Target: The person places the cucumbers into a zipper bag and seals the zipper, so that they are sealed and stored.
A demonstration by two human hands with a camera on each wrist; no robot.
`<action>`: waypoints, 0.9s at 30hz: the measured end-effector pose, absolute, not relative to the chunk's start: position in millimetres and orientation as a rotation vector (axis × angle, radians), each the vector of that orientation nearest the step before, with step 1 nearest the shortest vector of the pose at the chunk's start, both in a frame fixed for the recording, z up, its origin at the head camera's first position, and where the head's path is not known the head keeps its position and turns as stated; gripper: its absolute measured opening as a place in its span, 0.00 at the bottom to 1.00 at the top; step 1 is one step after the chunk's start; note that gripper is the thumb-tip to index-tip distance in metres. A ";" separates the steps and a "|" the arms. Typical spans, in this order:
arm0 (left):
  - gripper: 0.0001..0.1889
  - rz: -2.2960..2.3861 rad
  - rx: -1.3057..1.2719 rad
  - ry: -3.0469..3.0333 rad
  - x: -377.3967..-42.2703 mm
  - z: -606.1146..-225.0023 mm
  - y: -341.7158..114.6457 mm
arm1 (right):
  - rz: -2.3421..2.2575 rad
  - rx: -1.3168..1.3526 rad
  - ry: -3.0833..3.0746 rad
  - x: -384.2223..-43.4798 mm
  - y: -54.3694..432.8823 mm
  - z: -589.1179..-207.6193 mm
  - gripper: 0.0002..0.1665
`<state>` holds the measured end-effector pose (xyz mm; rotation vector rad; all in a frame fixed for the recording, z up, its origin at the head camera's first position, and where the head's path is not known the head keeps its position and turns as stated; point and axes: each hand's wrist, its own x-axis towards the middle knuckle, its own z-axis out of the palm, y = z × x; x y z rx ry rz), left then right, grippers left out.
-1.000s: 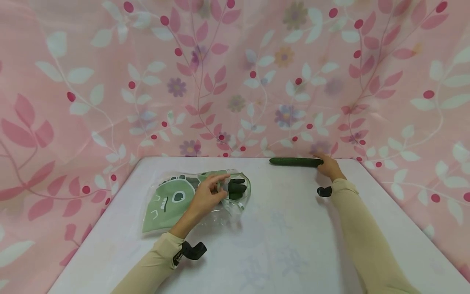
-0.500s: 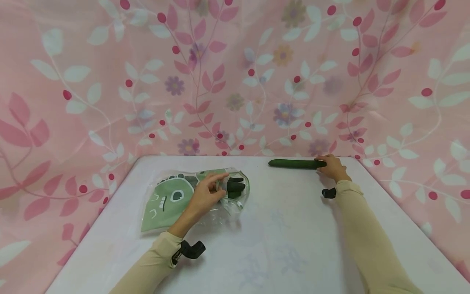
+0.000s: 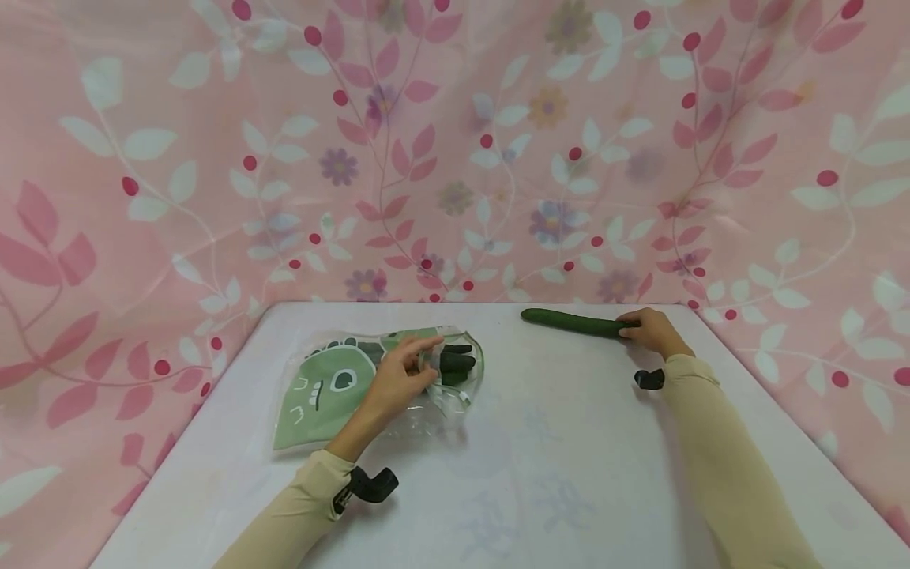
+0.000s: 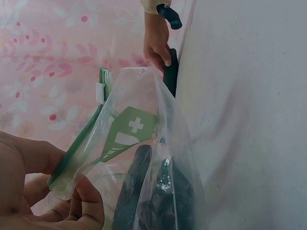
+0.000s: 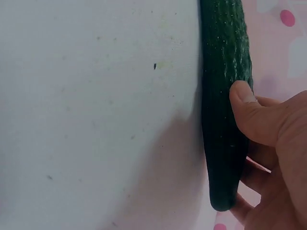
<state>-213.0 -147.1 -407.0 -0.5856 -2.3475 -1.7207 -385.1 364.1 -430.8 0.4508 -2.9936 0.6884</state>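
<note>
On the left of a white tabletop (image 3: 540, 474), before a flowered pink cloth (image 3: 455, 182), we see a clear plastic bag (image 3: 323, 399) printed with a green cartoon creature, its mouth facing right. The left hand (image 3: 398, 381) pinches the rim between thumb and fingers. In our judgement, this grip serves best if it holds the rim up and apart from the other side, without dragging the bag. The wrist angles up and to the right, the forearm entering from the lower left. Just right of the fingers, dark green cucumbers (image 3: 456, 365) show inside the bag.

Farther right, well apart from the bag and near the back edge, lies one loose cucumber (image 3: 569, 321), slanted, its left end farthest from us. The right hand (image 3: 652, 330) grasps its right end. Held so near one end, we judge, the cucumber calls for a firm, level grip lest the free end dip. The right wrist view shows the thumb on one side and fingers on the other; the forearm reaches straight out. We cannot tell whether the held end is lifted.
</note>
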 end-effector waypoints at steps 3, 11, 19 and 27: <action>0.28 -1.727 -0.576 -2.347 -213.0 -406.7 -147.4 | 0.700 0.469 -2.979 -382.0 364.9 -430.5 0.23; 0.27 -1.727 -0.578 -2.326 -214.6 -404.1 -147.1 | 0.758 0.469 -2.915 -374.0 360.8 -423.1 0.24; 0.28 -1.732 -0.593 -2.341 -215.1 -404.5 -146.2 | 0.772 0.427 -2.846 -361.4 356.6 -418.5 0.24; 0.27 -1.764 -0.580 -2.331 -214.5 -405.5 -146.5 | 0.938 0.353 -2.782 -346.4 346.3 -408.7 0.25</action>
